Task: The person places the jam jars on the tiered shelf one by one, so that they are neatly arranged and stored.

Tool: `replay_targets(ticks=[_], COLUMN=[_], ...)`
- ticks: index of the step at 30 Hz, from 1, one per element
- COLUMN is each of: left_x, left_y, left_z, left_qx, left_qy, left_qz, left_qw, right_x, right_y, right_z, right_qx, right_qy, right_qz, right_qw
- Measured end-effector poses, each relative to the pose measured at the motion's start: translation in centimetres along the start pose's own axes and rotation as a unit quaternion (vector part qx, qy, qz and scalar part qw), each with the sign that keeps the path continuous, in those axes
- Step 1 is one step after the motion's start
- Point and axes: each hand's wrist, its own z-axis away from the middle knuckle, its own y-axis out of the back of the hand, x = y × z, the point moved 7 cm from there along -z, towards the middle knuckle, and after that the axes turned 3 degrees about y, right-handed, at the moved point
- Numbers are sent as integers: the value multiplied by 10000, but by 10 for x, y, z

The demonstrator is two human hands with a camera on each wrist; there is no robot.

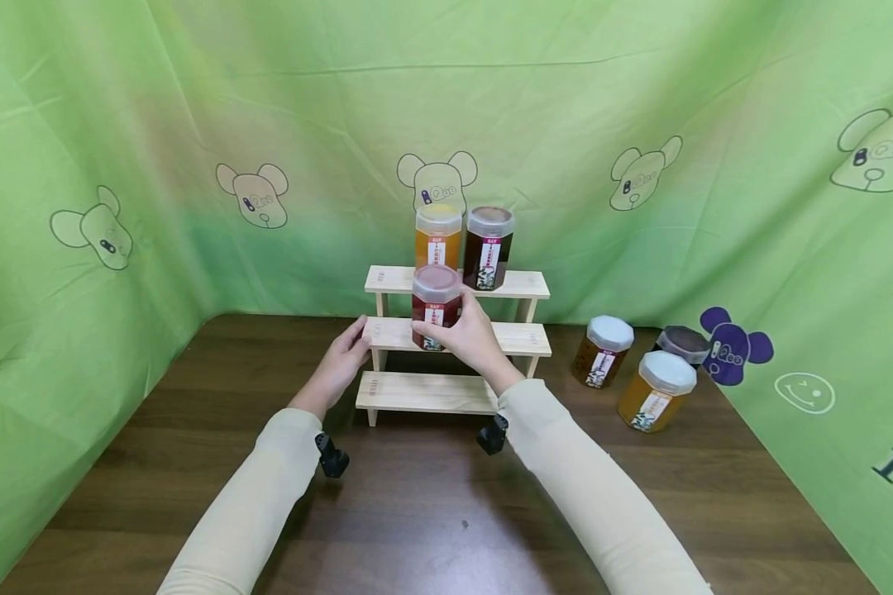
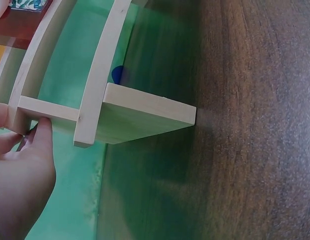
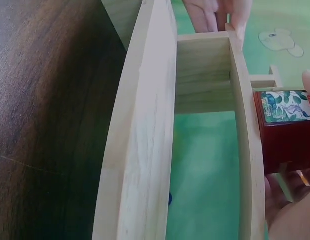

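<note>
A three-step wooden display stand [image 1: 427,392] stands on the table. My right hand [image 1: 476,335] grips a dark red jar [image 1: 421,310] with a pale lid, thumb across its front and fingers round its right side. The jar's base is right at the middle step [image 3: 247,145], toward its left half. My left hand [image 1: 340,364] holds the left end of that same step, thumb over the edge and fingertips [image 2: 43,131] against the side panel below. On the top step are an orange jar [image 1: 430,240], partly hidden by the red one, and a dark jar [image 1: 489,248].
Right of the stand, a brown jar [image 1: 601,354], an orange jar with a white lid [image 1: 656,392] and a dark-lidded jar [image 1: 682,343] stand grouped on the wooden table [image 1: 417,512]. Green cloth [image 1: 327,124] with printed bear heads hangs behind and at both sides.
</note>
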Motion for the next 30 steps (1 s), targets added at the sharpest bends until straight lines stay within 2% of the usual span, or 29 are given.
replay_targets(ticks=[6, 12, 30], left_x=[-1, -2, 1], left_y=[0, 0, -1], left_z=[0, 0, 1], left_qx=[26, 26, -1], left_qy=[54, 133, 32], left_qz=[-14, -14, 11], left_qw=[10000, 9999, 10000], right_x=[5, 7, 7], right_y=[1, 2, 4], right_z=[3, 5, 3], right_qx=[-210, -344, -57], right_qy=[-312, -396, -482], right_qz=[-101, -78, 276], right_qw=[9992, 9986, 9984])
